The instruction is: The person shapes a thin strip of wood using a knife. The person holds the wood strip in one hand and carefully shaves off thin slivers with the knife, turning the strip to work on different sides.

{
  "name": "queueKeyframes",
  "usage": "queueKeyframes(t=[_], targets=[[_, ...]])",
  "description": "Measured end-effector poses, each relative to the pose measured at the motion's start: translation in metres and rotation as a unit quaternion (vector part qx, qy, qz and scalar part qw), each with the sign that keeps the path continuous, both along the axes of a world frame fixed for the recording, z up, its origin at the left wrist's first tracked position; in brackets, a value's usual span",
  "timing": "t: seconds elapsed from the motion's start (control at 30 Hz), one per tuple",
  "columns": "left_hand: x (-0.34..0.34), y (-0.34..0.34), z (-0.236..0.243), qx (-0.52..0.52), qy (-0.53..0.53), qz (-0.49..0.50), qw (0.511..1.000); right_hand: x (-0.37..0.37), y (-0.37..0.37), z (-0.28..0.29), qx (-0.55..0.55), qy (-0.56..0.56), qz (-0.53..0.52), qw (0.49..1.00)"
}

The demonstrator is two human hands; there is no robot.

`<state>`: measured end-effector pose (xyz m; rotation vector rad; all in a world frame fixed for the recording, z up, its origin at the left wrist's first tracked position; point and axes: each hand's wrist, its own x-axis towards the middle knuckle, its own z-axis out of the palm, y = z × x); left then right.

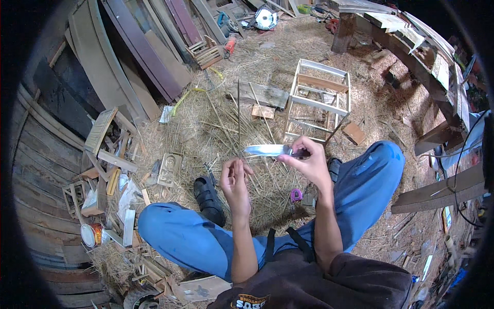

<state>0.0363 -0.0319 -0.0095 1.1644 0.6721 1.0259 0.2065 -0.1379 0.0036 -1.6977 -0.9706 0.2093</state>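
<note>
A thin dark stick [239, 110] stands nearly upright in the picture, its lower end pinched between the thumb and fingers of my left hand [235, 183]. My right hand [309, 162] is closed round the dark handle of a knife [267, 150]. Its bright blade points left, with the tip close to the stick just above my left fingertips. Whether blade and stick touch, I cannot tell. Both hands are held above the floor, between my bent knees.
Straw-like shavings and thin sticks cover the floor. A pink tape measure [296, 195] lies near my right forearm. Beyond my hands stand a pale wooden frame [320, 109] and a circular saw [266, 19]. Boards [103, 56] lean at left; a wooden bench [401, 49] stands right.
</note>
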Motion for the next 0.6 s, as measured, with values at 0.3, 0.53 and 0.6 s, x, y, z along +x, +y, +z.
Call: queueKeyframes(t=[0.3, 0.53, 0.6], targets=[[0.002, -0.001, -0.006, -0.01, -0.003, -0.016, 1.0, 0.001, -0.001, 0.003, -0.001, -0.112, 0.0, 0.994], [0.008, -0.008, 0.004, 0.023, 0.037, -0.055, 0.997, -0.007, 0.005, 0.006, -0.004, -0.127, 0.017, 0.992], [0.009, -0.007, -0.001, 0.008, 0.027, -0.077, 0.997, -0.01, 0.007, 0.009, 0.009, -0.137, 0.018, 0.99]])
